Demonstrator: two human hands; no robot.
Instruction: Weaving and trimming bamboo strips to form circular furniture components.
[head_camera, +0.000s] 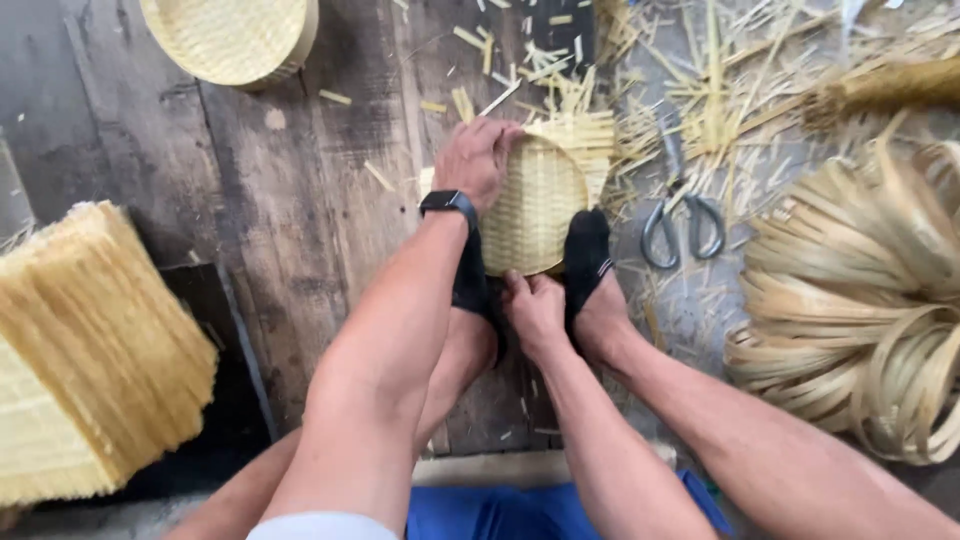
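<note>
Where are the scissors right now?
The scissors lie on the floor right of the round woven mat, among bamboo scraps, beside the coiled bamboo strips.

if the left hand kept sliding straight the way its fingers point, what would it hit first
The left hand rests on the far rim of the round woven bamboo tray, fingers pointing up and right. Straight on, it would probably first meet the loose bamboo offcuts just beyond the tray.
</note>
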